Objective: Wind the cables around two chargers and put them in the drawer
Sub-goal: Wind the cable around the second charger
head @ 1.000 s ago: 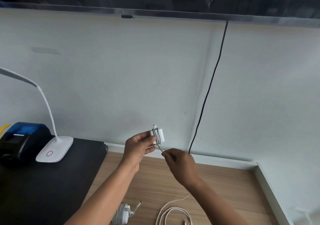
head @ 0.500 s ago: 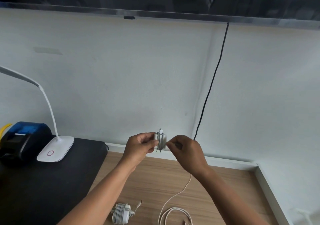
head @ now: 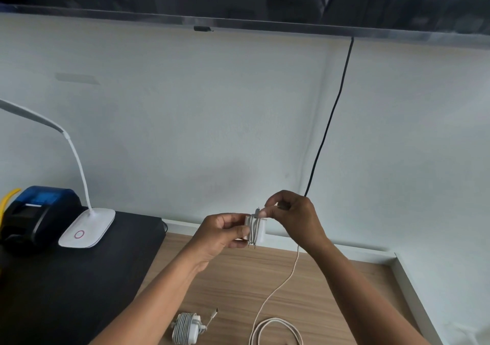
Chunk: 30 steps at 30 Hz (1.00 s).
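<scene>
At the far left a yellow strip (head: pixel 8 198) is cut off by the frame edge, and I can't tell what it is. Beside it sits one blue-and-black printer (head: pixel 39 212), partly out of view. Next comes one white lamp (head: pixel 87 228), its head running out of the frame. Both stand on a black top (head: pixel 79 291).

My left hand (head: pixel 222 236) grips a white charger (head: pixel 256 229) in the air above the wooden table (head: pixel 238 278). My fingers curl round its left end and hide it. A few turns of cable (head: pixel 274 320) lie round its body.

My right hand (head: pixel 291 217) pinches the cable at the charger's top edge between thumb and forefinger, the other fingers curled. The pinch itself is blurred. From under this hand the cable drops to the table into a loose coil, cut off at the bottom edge.

There are two chargers in all. The second charger (head: pixel 187 328) lies on the table below my left forearm, fully wound, its plug tip sticking out to the right.

One black cord (head: pixel 328 121) runs down the wall, and my right hand hides its lower end.
</scene>
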{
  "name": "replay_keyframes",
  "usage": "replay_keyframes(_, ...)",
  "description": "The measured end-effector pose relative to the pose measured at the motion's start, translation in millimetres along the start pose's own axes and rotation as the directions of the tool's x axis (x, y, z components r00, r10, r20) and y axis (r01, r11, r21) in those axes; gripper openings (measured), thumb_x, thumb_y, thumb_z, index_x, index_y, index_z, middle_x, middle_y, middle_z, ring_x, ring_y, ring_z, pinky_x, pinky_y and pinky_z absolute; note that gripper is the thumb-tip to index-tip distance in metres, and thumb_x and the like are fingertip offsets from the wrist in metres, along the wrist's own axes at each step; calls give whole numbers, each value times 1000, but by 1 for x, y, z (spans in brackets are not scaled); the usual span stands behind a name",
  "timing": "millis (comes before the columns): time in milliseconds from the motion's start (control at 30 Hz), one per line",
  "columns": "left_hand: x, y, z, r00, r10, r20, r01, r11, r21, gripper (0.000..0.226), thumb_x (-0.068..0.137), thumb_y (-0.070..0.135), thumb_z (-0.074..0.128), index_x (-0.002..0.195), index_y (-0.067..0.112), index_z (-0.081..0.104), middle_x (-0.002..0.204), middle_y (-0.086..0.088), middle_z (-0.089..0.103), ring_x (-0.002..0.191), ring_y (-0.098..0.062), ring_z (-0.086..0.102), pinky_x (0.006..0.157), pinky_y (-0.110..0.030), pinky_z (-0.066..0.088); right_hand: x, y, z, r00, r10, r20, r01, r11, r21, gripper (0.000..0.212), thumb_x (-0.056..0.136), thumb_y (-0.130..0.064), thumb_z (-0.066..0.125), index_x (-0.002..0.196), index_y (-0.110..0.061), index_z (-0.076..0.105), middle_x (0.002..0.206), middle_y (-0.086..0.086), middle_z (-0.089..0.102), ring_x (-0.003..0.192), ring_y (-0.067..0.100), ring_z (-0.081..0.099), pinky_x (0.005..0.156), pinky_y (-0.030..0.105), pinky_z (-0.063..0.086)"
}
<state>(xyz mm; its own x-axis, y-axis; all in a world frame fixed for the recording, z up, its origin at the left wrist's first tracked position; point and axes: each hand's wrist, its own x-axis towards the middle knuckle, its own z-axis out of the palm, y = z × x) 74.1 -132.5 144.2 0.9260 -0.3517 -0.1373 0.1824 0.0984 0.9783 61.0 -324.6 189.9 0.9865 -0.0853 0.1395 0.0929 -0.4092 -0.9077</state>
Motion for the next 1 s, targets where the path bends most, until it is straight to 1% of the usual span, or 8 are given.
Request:
replay_keyframes(100,-2,2,2,999,-7,38,9,999,-45,44,68,15,77,110,3,70,99,-15,74,89,-26,71,78,-38,60,2,2,-2,1000,3,-20,-1,995,97,17,74,-19,82,73,-12,66,46,-11,37,42,5,28,42,14,26)
replay_keyframes(167,-4,4,4,999,-1,48,4,998,-68,44,68,14,76,111,2,70,100,-16,74,89,-27,71,78,-38,60,3,6,-3,999,20,-34,-15,989,148,17,77,-17,79,73,-10,65,45,-12,39,41,4,29,42,13,26)
replay_keyframes(333,-5,8,8,1000,22,22,-19,991,-132,37,69,14,75,106,6,73,97,-16,73,87,-27,71,71,-34,60,1,15,5,996,68,-59,-54,977,208,15,82,-18,75,75,-7,67,51,-10,43,48,6,30,46,13,27)
replay_keyframes(467,-3,8,10,1000,25,15,-21,978,-208,31,69,16,75,100,9,77,95,-16,72,88,-27,68,71,-34,59,-2,18,15,993,101,-66,-80,960,269,14,88,-17,69,81,-5,68,56,-3,44,51,9,33,48,15,30)
replay_keyframes(633,-1,9,14,997,-20,-74,-3,953,-303,36,70,14,73,105,4,72,93,-13,74,79,-24,71,69,-31,60,-9,22,33,987,135,-87,-108,957,270,17,93,-13,59,80,-7,69,54,-6,46,51,7,35,49,15,32)
replay_keyframes(733,1,8,16,989,-61,-137,9,935,-354,31,70,12,73,99,4,72,87,-13,75,73,-23,72,70,-33,62,-14,23,43,982,158,-102,-123,950,286,19,91,-10,57,77,-12,70,53,-8,51,49,4,39,49,13,34)
replay_keyframes(833,3,7,14,973,-100,-210,7,914,-405,21,75,7,72,96,3,71,80,-13,75,68,-22,72,71,-34,62,-19,22,50,982,161,-98,-130,955,265,23,91,-10,58,71,-17,68,52,-9,49,46,0,39,48,10,32)
replay_keyframes(1000,5,2,12,952,-113,-283,-23,901,-434,16,80,6,71,96,5,72,83,-13,76,72,-22,74,71,-33,62,-25,23,58,982,175,-77,-152,959,241,21,91,-12,56,83,-19,73,57,-8,55,50,5,41,49,13,35)
